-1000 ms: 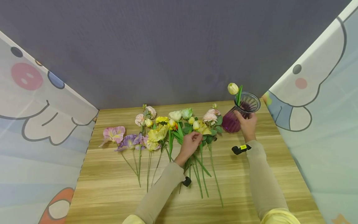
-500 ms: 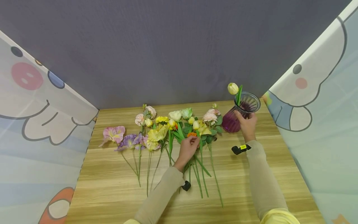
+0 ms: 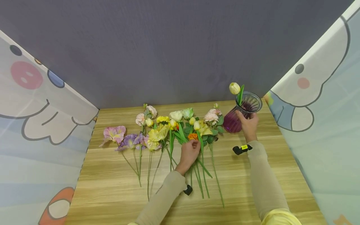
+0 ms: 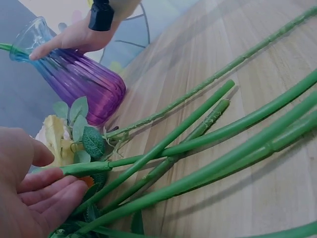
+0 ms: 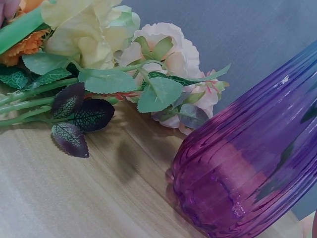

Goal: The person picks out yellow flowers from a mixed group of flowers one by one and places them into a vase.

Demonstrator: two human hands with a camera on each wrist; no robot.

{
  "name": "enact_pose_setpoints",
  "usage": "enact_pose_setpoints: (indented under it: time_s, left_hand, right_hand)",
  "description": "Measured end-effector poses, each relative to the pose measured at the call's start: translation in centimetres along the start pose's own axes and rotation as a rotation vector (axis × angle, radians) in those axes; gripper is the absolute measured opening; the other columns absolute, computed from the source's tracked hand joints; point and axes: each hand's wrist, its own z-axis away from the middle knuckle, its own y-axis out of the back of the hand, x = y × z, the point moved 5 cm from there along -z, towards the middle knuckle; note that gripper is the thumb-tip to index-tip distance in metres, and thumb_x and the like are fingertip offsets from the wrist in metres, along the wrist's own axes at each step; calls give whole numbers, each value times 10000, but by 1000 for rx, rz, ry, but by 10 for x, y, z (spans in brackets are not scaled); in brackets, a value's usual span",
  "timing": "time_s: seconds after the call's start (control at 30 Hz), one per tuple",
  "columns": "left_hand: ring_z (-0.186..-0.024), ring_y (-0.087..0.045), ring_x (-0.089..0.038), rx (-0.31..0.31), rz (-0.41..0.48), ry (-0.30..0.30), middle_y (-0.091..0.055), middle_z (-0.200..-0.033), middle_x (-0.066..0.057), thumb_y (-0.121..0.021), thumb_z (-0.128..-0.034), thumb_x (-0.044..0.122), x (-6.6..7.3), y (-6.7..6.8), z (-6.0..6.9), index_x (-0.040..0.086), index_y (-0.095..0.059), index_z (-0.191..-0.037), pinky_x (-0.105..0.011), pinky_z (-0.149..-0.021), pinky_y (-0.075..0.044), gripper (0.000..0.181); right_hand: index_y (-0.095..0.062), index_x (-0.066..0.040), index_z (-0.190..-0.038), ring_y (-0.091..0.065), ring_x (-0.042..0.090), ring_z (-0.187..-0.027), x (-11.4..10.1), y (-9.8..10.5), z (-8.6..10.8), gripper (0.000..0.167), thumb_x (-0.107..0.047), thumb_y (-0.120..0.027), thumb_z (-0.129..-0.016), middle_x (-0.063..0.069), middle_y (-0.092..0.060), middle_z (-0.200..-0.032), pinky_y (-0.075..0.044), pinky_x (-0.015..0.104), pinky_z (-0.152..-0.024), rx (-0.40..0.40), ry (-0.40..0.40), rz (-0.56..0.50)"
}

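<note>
Vase [image 3: 232, 122] at two o'clock from the left hand [image 3: 190, 153] in the head view, and the right hand [image 3: 248, 126] has its grip curled round the upper part, one pale tulip [image 3: 234, 88] leaning out toward eleven! Orange flower [image 3: 192, 136] at twelve, just beside those left fingertips. Over to the left wrist: green stem [image 4: 86, 169] right by the fingers at eight o'clock, but whether that grip pinches it, I can't tell. Right wrist: vase at four, pale pink flowers [image 5: 185, 54] at twelve, bare desk [image 5: 114, 183] at seven.
</note>
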Motion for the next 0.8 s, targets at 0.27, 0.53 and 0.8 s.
enact_pose_setpoints:
  time_s: [0.27,0.53,0.8]
  left_hand:
    - [-790,-731,-157,11,-81,-12,-759,-889,-88,-684,-1003,144,2,-5,2,-4,-752,-1043,-223,-666,-595,168]
    - [-509,-461,-35,-17,-180,-53,-562,-593,21,-696,-998,154,2,-9,0,21,-743,-826,-169,-523,-429,224]
    - [-527,-562,-55,-5,-227,-36,-686,-680,-25,-726,-981,187,3,-14,0,9,-790,-887,-219,-542,-510,210]
  right_hand:
    - [-675,-72,-1272,-601,102,-1133,1,1,0,439,-156,-837,-874,-59,-692,-1158,-445,214,-1018,8,4,24]
    - [-666,-52,-1288,-601,117,-1150,3,1,-1,459,-132,-838,-869,-44,-693,-1170,-444,220,-1030,3,13,-14]
    - [-657,-70,-1307,-594,118,-1178,3,0,-1,490,-87,-842,-854,-33,-697,-1192,-439,215,-1043,2,-3,-67]
